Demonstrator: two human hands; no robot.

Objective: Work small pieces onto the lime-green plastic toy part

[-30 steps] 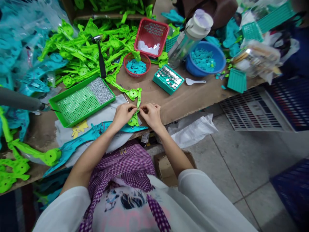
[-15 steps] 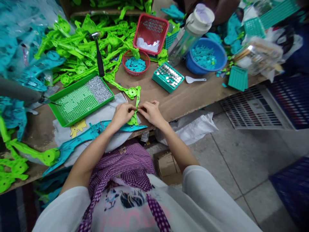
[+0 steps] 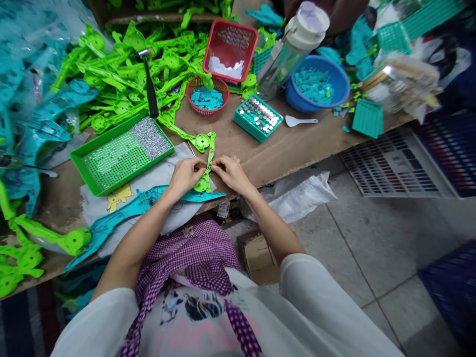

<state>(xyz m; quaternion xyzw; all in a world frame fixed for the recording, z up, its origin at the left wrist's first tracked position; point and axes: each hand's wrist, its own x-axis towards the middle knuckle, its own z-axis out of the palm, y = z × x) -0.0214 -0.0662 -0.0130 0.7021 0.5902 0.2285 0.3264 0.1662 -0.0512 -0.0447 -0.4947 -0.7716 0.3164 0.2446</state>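
Observation:
My left hand (image 3: 187, 174) pinches a lime-green plastic part (image 3: 203, 185) near the table's front edge, its fingers bent over the left side. From the other side, my right hand (image 3: 231, 173) has thumb and fingertips closed at the same part's narrow arm. Anything small between the fingertips is too fine to make out. Under my left wrist, a long turquoise plastic part (image 3: 126, 214) with thin wires lies across a grey cloth (image 3: 173, 161). A green tray (image 3: 122, 184) of small silver metal pieces stands left of my hands.
A hammer (image 3: 150, 87) rests on piled green parts. Behind my hands are a red round basket (image 3: 207, 111), a red square basket (image 3: 250, 54), a teal tray of silver discs (image 3: 250, 127), a white spoon (image 3: 301, 120), a blue bowl (image 3: 318, 105) and a bottle (image 3: 286, 59).
The fingertips of my two hands have drawn slightly apart along the green part. At the left, a grey cylindrical tool has swung mostly out of view.

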